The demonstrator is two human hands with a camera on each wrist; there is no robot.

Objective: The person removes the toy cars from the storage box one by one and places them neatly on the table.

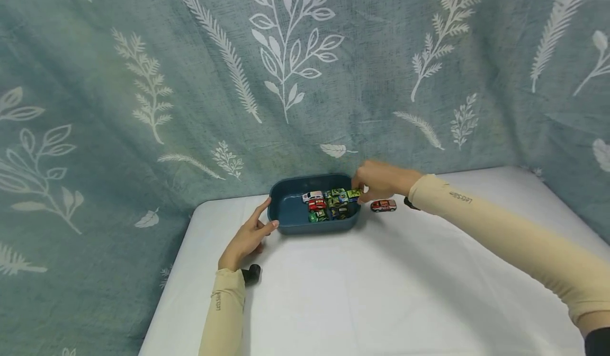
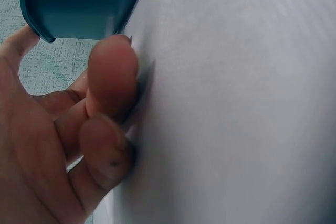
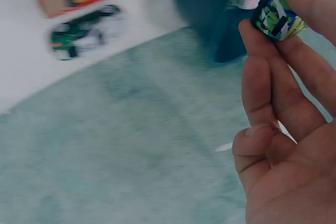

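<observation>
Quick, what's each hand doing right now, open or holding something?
Left hand: open, fingertips at the blue tray.
Right hand: closed, pinching a green toy car.

Light is soft and even; wrist views look blurred.

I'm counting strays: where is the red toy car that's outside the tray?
In the head view, the red toy car lies on the white table just right of the blue tray, a little below the right hand in the picture.
</observation>
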